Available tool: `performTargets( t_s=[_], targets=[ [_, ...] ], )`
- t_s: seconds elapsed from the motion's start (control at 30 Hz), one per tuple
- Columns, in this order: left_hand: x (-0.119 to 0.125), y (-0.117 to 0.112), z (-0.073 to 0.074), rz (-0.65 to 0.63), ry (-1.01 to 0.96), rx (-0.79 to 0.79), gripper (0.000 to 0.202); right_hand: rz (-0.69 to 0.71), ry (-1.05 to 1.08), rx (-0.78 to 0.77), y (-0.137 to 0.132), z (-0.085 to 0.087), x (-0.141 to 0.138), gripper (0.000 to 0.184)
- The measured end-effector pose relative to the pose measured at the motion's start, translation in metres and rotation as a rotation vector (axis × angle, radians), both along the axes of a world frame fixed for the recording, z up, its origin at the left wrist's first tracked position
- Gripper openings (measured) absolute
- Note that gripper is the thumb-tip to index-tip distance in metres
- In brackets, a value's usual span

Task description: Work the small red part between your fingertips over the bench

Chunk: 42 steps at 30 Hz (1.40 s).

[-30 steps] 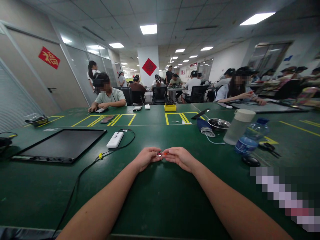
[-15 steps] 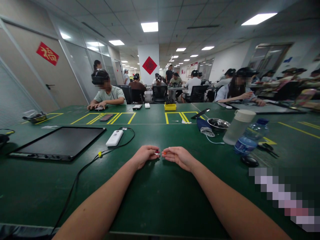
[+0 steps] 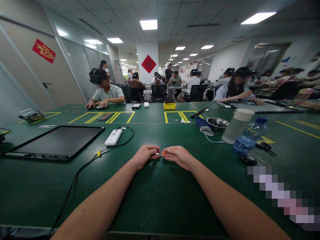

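Note:
Both my forearms reach out over the green table. My left hand rests on the table with its fingers curled, pinching a tiny part with a red and white end. My right hand lies beside it, fingertips pinched on a small orange piece. The two pieces meet or nearly meet between my fingertips; they are too small to name.
A black flat panel lies at the left. A white power bank with a black cable is ahead left. A metal bowl, a white-lidded jug and a water bottle stand at the right. Other people sit at tables beyond.
My fingertips drew slightly apart half a second ago and are together again now. The view has tilted a little; the hands stay in the same spot.

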<state>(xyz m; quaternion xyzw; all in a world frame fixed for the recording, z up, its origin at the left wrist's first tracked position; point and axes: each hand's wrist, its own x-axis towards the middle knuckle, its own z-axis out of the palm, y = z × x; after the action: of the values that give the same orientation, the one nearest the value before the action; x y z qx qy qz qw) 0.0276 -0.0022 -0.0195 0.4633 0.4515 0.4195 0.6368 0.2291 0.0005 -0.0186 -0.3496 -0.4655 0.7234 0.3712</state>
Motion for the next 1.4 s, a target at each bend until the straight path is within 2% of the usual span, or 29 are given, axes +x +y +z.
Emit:
performTargets(
  t_s=[0.23,0.43,1.13,1.4],
  targets=[
    [0.004,-0.001,-0.001,-0.001,-0.076,-0.011,0.026,-0.014,-0.001,0.02,-0.001,0.002,0.0,0.018],
    [0.012,-0.005,-0.002,-0.029,-0.171,-0.006,0.031,-0.131,-0.005,0.006,0.004,0.0,0.002,0.015],
    [0.015,-0.006,-0.002,-0.051,-0.128,-0.011,0.03,-0.136,-0.033,0.017,0.007,-0.005,0.002,0.015],
    [0.015,-0.006,-0.003,-0.062,-0.123,-0.014,0.034,-0.147,-0.033,0.014,0.004,-0.002,0.002,0.014]
  ],
)
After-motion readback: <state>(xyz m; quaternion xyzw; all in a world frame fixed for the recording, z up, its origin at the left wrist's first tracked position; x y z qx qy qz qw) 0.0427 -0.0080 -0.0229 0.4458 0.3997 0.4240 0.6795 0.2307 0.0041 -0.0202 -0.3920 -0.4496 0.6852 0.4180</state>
